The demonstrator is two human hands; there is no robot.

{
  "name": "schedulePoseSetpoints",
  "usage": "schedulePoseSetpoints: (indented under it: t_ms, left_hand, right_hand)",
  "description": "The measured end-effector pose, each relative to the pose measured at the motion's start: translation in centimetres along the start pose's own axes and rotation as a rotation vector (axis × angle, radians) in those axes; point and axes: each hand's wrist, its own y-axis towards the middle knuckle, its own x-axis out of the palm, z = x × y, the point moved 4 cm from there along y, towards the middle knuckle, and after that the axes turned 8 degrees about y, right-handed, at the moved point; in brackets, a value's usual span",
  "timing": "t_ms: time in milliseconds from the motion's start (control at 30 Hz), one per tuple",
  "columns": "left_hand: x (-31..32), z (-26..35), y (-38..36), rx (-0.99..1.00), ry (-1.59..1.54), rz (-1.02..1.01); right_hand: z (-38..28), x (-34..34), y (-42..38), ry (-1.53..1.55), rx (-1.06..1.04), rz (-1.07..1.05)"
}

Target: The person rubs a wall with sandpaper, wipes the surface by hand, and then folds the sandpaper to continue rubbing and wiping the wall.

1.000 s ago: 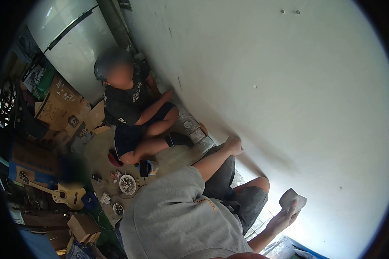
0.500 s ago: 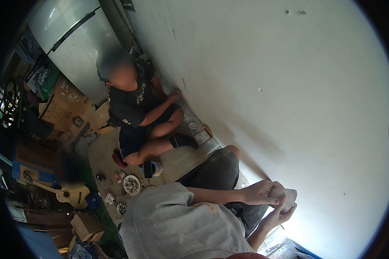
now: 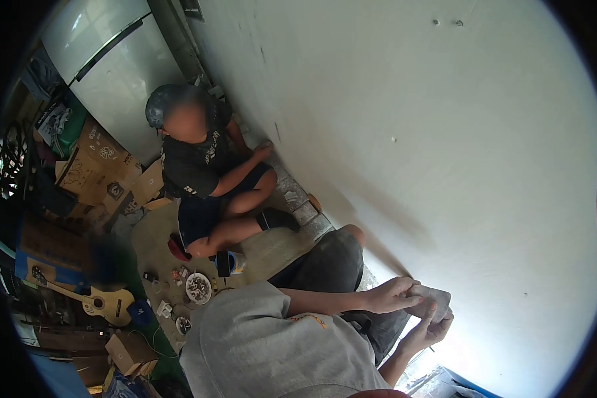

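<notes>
A small grey, flat piece of sandpaper (image 3: pixel 438 296) with rounded corners is held before the white wall, above my bent knees. My left hand (image 3: pixel 393 296) pinches its near edge between thumb and fingers. From below, my right hand (image 3: pixel 433 330) grips the same sheet, thumb on its face and fingers behind. Part of the sheet is hidden by my fingers.
The white wall (image 3: pixel 484 166) rises close on the right. A co-worker (image 3: pixel 205 149) sits cross-legged by it, one hand near its base. On the floor are a bowl of cigarette butts (image 3: pixel 198 288), a phone (image 3: pixel 223 264) and a guitar (image 3: pixel 106 305). A fridge (image 3: pixel 123 73) stands behind.
My left hand has shifted slightly left to the sandpaper's edge, showing more of its face. My right thumb now lies on the sheet. The co-worker looks almost unchanged.
</notes>
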Motion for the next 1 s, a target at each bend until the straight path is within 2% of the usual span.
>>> schedulePoseSetpoints:
  t_ms: [100, 233, 267, 333, 367, 400, 467, 633, 1000]
  left_hand:
    - [-0.1, -0.5, 0.1, 0.063, 0.088, 0.005]
    - [-0.6, 1.6, -0.3, -0.033, 0.01, 0.027]
    - [-0.8, 2.4, -0.3, 0.033, 0.014, 0.04]
    - [-0.8, 2.8, -0.8, -0.057, 0.058, 0.036]
    - [-0.4, 2.2, -0.7, -0.044, -0.007, 0.051]
    - [0.1, 1.3, -0.6, -0.029, -0.073, 0.066]
    - [0.0, 1.1, -0.1, 0.022, -0.041, 0.057]
    - [-0.9, 2.2, 0.6, 0.027, -0.07, -0.014]
    - [-1.0, 2.5, 0.6, 0.04, -0.04, 0.019]
  right_hand:
    - [-0.6, 0.2, 0.3, 0.001, 0.003, -0.02]
    - [-2.2, 0.2, 0.4, 0.059, 0.033, -0.07]
    - [-2.2, -0.1, 0.0, 0.055, 0.047, -0.063]
    - [-1.6, 0.3, 0.0, 0.2, 0.167, -0.092]
    - [-1.6, 0.8, -0.1, 0.294, 0.238, -0.073]
    - [-1.5, 1.0, -0.1, 0.31, 0.219, -0.077]
    - [-0.4, 1.0, -0.1, 0.338, 0.286, -0.099]
    - [-0.5, 1.0, 0.3, 0.321, 0.211, -0.097]
    - [-0.3, 1.2, 0.6, 0.295, 0.211, -0.077]
